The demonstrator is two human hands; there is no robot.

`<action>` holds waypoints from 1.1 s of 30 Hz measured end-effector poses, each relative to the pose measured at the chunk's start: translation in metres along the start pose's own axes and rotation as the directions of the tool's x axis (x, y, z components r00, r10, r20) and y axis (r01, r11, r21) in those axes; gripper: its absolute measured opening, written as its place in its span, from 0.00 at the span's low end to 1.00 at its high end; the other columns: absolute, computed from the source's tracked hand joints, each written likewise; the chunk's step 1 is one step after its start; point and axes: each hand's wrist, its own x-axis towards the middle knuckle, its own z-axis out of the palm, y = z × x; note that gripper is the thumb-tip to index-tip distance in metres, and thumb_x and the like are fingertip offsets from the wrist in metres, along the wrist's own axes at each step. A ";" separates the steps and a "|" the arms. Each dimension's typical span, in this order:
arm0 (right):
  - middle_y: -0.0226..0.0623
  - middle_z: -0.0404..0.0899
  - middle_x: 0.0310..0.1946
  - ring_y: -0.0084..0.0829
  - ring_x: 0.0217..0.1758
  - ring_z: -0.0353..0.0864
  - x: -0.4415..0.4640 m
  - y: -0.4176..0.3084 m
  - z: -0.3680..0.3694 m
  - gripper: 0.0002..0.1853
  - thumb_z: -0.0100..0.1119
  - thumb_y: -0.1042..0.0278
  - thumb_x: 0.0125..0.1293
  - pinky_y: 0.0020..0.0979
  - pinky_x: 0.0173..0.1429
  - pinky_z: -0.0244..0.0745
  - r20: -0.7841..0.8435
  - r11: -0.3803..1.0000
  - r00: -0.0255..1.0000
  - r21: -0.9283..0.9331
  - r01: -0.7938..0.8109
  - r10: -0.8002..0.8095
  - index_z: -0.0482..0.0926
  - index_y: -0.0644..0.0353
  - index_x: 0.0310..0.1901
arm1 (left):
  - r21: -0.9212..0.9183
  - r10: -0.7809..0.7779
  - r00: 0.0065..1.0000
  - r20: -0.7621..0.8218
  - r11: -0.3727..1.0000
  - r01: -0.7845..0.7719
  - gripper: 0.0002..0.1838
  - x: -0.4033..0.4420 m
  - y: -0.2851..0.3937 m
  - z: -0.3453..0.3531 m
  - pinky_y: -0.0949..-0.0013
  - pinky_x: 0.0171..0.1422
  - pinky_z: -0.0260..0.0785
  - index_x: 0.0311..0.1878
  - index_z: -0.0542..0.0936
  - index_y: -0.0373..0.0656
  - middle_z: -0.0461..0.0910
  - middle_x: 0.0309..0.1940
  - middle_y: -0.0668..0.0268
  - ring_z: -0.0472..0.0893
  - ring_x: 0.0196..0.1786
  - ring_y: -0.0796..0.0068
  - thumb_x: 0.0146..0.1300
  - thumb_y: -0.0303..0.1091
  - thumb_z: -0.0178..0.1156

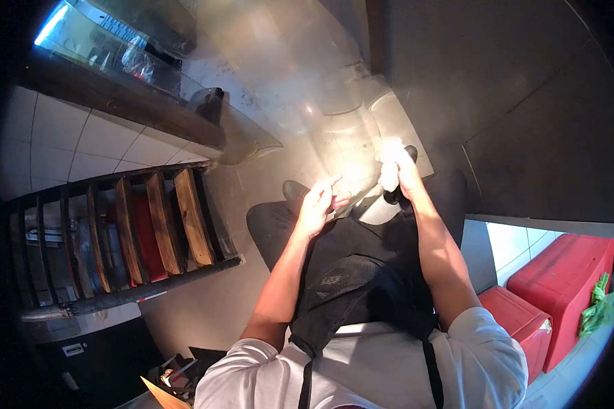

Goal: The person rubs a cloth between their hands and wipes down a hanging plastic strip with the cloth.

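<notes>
In the head view my right hand point(407, 176) is closed around a crumpled white cloth or tissue point(390, 168), which glare washes out in part. My left hand point(318, 206) is held out above my lap to the left of it, fingers partly stretched and apart, with nothing visible in them. A black apron point(348, 286) covers my lap below both hands. Under the hands, the pale floor point(334, 146) is brightly lit and hazy. Dark shoe tips show beside each hand.
Wooden stair steps point(160, 221) in a black metal frame stand at left. A dark panel point(512, 109) fills the upper right. Red boxes point(559, 293) and a green plastic bag point(599, 307) sit lower right. A dark wooden beam point(116, 92) runs along the upper left.
</notes>
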 end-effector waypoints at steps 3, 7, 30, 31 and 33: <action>0.28 0.81 0.43 0.22 0.46 0.80 -0.003 0.001 0.013 0.14 0.60 0.62 0.74 0.28 0.50 0.77 -0.017 0.994 1.000 -0.105 0.014 -0.016 0.77 0.59 0.56 | -0.143 -0.057 0.997 0.046 0.988 0.064 0.10 -0.007 -0.002 -0.005 0.50 0.62 0.78 0.48 0.71 0.43 0.66 0.73 0.56 0.84 0.57 0.52 0.77 0.40 0.55; 0.28 0.81 0.41 0.21 0.45 0.79 -0.003 -0.001 0.013 0.11 0.62 0.65 0.72 0.29 0.49 0.77 0.102 0.919 0.993 -0.383 0.092 -0.057 0.80 0.60 0.51 | -0.294 -0.045 0.994 0.103 0.953 0.073 0.10 -0.018 -0.001 -0.019 0.43 0.66 0.74 0.46 0.73 0.46 0.66 0.73 0.55 0.79 0.63 0.50 0.73 0.40 0.60; 0.29 0.79 0.35 0.23 0.37 0.78 -0.011 0.003 0.007 0.06 0.58 0.68 0.73 0.31 0.42 0.76 0.074 0.951 0.994 -0.305 -0.054 0.080 0.80 0.59 0.40 | -0.155 0.144 0.852 -0.503 0.955 -0.252 0.10 -0.024 0.023 -0.088 0.67 0.46 0.78 0.47 0.78 0.43 0.78 0.30 0.70 0.78 0.30 0.75 0.75 0.40 0.57; 0.29 0.79 0.34 0.23 0.35 0.78 -0.013 0.001 0.008 0.05 0.57 0.68 0.73 0.31 0.41 0.76 0.066 0.951 0.996 -0.307 -0.029 0.052 0.80 0.59 0.40 | -0.156 0.158 0.860 -0.486 0.952 -0.263 0.10 -0.023 0.022 -0.090 0.68 0.46 0.77 0.46 0.78 0.43 0.78 0.29 0.71 0.78 0.30 0.76 0.75 0.41 0.58; 0.29 0.78 0.32 0.23 0.34 0.78 -0.014 0.001 0.011 0.05 0.57 0.68 0.73 0.31 0.40 0.76 0.051 0.947 0.999 -0.322 0.006 0.011 0.79 0.58 0.39 | -0.121 0.177 0.861 -0.476 0.957 -0.264 0.10 -0.025 0.022 -0.092 0.69 0.45 0.77 0.44 0.78 0.43 0.77 0.28 0.71 0.77 0.30 0.78 0.75 0.41 0.58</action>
